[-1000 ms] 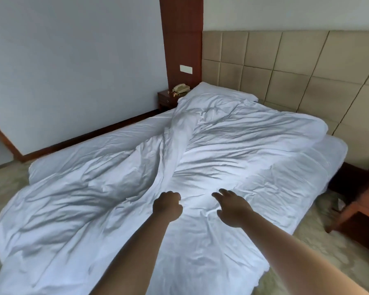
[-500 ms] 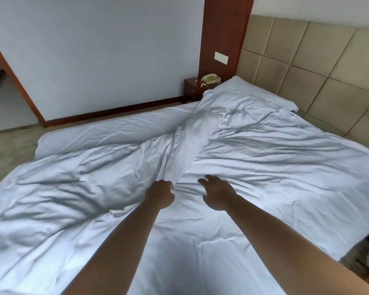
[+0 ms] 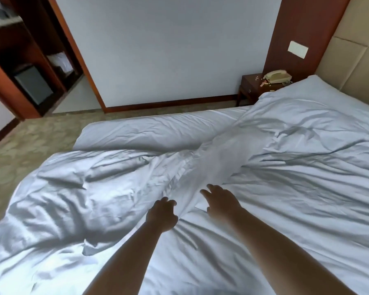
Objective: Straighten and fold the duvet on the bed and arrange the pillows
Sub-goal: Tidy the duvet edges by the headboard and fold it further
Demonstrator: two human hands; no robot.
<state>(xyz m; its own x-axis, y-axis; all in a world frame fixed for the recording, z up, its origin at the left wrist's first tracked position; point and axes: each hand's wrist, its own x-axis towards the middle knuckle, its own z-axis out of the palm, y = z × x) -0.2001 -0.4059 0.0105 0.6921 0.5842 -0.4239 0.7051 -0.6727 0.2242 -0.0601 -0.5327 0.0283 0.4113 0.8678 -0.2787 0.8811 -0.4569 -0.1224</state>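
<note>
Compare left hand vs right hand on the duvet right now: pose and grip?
The left hand has its fingers curled, pinching the raised ridge of the white duvet; the right hand has its fingers spread and relaxed, gripping nothing. The left hand sits on the near left flank of the ridge; the right hand lies on its right side, slightly farther up the bed. Both reach forward with bare forearms, close together at the ridge's near end.

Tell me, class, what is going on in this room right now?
A person is making a bed. Both hands reach over a rumpled white duvet that lies bunched in a long ridge across the mattress. The left hand grips the cloth at the ridge's near end; the right hand hovers beside it, fingers spread. The duvet is not yet straight or folded. A telephone sits on the nightstand.
</note>
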